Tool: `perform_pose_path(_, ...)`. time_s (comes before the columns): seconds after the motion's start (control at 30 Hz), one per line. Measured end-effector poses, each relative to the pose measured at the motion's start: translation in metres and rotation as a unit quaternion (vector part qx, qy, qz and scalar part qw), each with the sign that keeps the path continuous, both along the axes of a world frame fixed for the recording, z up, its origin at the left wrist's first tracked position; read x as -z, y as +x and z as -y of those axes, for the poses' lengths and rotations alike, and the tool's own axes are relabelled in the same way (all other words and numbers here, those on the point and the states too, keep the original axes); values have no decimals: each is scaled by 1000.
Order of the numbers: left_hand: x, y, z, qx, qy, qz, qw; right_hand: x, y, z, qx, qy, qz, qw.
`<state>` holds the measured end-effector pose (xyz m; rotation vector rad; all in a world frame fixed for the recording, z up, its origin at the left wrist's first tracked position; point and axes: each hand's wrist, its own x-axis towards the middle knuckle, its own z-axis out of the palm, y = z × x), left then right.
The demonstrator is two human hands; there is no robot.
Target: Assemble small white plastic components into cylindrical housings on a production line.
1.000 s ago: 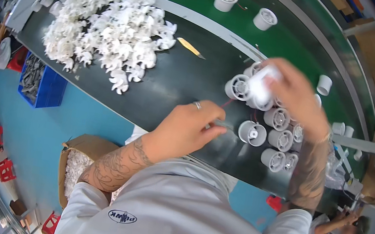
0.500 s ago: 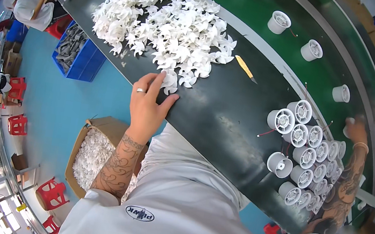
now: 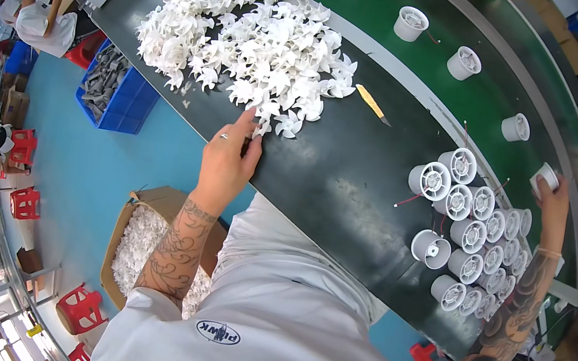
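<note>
On the dark tabletop spreads a large heap of white plastic fan impellers (image 3: 270, 54). At the near edge of that heap, my left hand (image 3: 228, 164) has its thumb and fingers closed around a small white impeller (image 3: 261, 129), which the fingers partly hide. Far to the right, over the green conveyor belt, my right hand (image 3: 556, 202) grips a round white fan housing (image 3: 545, 179). Beside my right forearm, several white fan housings (image 3: 470, 235) stand packed together on the table, some with thin red wires. One housing (image 3: 430, 249) at their left side shows a bare hub.
A yellow-handled knife (image 3: 371, 103) lies between heap and housings. More housings (image 3: 464, 63) stand spaced along the green belt (image 3: 493, 88). On the floor are a carton of white parts (image 3: 136, 255) and a blue crate (image 3: 125, 100). A person (image 3: 44, 17) sits at the far left.
My left thumb and fingers have drawn closer around the impeller. My right hand has lifted slightly with the housing, now plainer to see. The whole view has shifted a little.
</note>
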<state>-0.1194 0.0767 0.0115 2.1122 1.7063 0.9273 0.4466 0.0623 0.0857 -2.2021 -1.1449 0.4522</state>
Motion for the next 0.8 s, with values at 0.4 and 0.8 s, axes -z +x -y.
perform_pose_path(0.4,-61,80,31,166,-332,586,720,-28,-222,92,-28,201,-441,874)
perform_pose_path(0.8,-91,126,52,398,-83,303,862,-27,-289,111,-76,165,-680,710)
